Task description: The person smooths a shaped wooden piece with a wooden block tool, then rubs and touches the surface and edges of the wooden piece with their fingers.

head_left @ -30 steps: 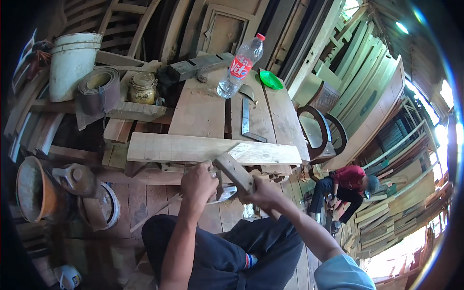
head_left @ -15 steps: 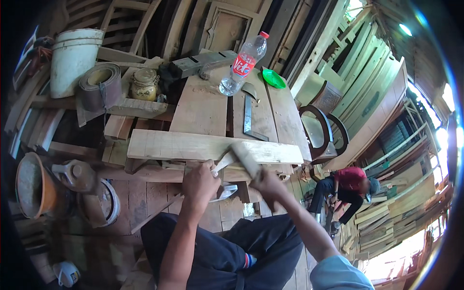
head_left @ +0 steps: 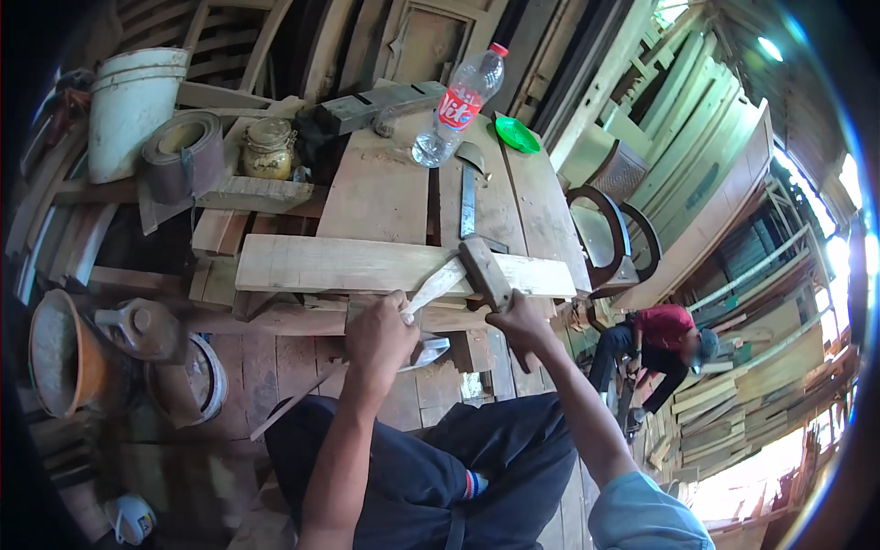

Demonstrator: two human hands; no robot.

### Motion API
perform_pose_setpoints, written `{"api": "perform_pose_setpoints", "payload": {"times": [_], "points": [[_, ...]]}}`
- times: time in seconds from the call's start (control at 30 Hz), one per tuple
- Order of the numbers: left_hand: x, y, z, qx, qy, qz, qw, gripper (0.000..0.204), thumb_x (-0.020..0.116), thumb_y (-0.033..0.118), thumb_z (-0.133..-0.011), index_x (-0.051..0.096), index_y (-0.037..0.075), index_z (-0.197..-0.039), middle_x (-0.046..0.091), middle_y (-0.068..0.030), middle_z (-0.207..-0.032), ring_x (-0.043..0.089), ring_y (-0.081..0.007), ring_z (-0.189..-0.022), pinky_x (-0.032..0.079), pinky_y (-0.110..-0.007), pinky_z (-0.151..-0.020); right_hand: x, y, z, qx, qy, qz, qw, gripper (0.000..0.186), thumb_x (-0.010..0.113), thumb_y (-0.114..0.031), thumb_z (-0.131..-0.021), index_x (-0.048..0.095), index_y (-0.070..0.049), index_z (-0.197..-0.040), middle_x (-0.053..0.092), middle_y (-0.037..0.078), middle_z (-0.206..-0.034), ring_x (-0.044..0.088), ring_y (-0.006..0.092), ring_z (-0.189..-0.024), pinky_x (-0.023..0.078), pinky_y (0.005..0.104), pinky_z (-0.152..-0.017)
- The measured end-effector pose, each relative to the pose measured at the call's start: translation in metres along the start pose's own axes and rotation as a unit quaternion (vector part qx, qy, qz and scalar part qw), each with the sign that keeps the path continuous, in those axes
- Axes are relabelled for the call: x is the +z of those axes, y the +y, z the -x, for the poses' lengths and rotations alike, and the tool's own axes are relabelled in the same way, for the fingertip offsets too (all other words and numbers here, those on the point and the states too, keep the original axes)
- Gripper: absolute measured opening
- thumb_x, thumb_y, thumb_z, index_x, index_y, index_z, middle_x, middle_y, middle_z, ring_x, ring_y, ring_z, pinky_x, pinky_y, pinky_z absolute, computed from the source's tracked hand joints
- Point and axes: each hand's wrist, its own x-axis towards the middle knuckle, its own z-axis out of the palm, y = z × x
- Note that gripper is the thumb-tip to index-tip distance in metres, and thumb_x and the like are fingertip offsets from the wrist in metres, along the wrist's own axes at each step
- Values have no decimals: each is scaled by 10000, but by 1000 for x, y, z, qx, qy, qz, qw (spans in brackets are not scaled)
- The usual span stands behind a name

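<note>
1. Key relation: see pale, narrow, gently curved, wooden-looking strip point(head_left: 434, 286) running forward and rightward out of left hand point(head_left: 378, 339), with far end overlapped by brown, straight-edged wooden bar point(head_left: 486, 275) in right hand point(head_left: 521, 323).
2. Long axes: read strip as slanting near-left to far-right, bar as slanting far-left to near-right. Crossing close to bar's upper end. Looks like contact; cannot tell how firm.
3. Nearer hand: mark left for strip, gripping directly at near end. Mark right as linked to strip only via bar.
4. Left hand: log as closed tightly, folded round strip, with near end hidden inside. Cannot tell exact thumb placement.
5. Right hand: log as wrapped round lower part of bar, not spread. Brown wood showing below grip too; cannot tell if same piece.
6. Under view of both: note long, pale, flat wooden plank point(head_left: 330, 264), lying left to right along near edge of brown, gapped-board wooden workbench point(head_left: 380, 206). Overlapped by strip and bar; cannot tell if supporting either.
7. Beyond plank: note dark, L-shaped metal square point(head_left: 468, 206), lying flat, out of both grips.
</note>
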Motion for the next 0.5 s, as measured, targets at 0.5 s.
{"api": "perform_pose_setpoints", "payload": {"times": [0.5], "points": [[-1, 2, 1, -10, -25, 3, 1000, 178, 595, 141, -798, 653, 84, -957, 684, -184, -868, 658, -391, -848, 509, -481, -736, 1, 4, 13, -49, -94, 69, 992, 503, 687, -321, -756, 603, 97, -1023, 667, 292, -940, 667, 388, -908, 516, 433, -819]]}}
